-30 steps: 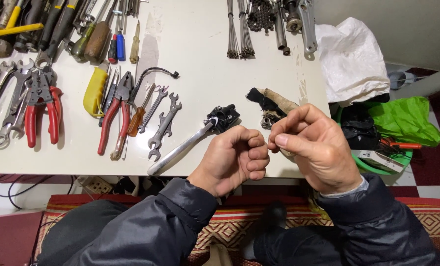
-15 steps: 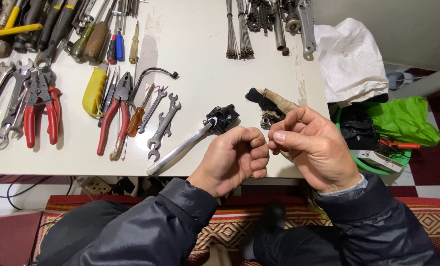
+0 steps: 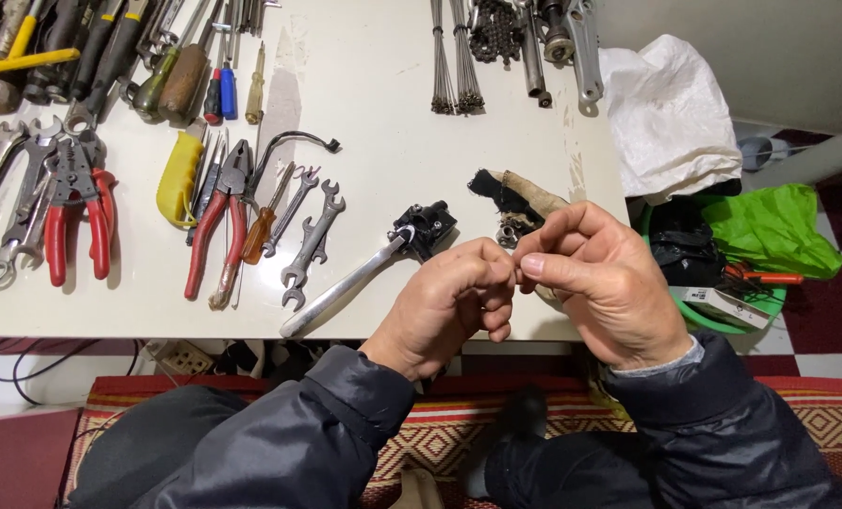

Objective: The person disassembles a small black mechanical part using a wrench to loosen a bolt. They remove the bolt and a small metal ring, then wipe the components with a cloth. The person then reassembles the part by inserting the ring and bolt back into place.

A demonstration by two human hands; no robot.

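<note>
A white table (image 3: 383,104) carries rows of hand tools: red-handled pliers (image 3: 74,212) and wrenches at the left, a yellow handle (image 3: 178,176), more red pliers (image 3: 218,226), a small orange screwdriver (image 3: 261,231) and a few open-end spanners (image 3: 313,240) toward the middle. Near the front edge lies a silver brake lever (image 3: 364,273) with a black clamp, and just beside it a dark rag (image 3: 520,196). Along the far edge sit screwdrivers (image 3: 185,80), bundled spokes (image 3: 454,57), a chain (image 3: 495,28) and metal bars.

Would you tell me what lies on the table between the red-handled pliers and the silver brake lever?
In the head view, three small open-ended spanners lie between the red-handled pliers and the silver brake lever.
</note>
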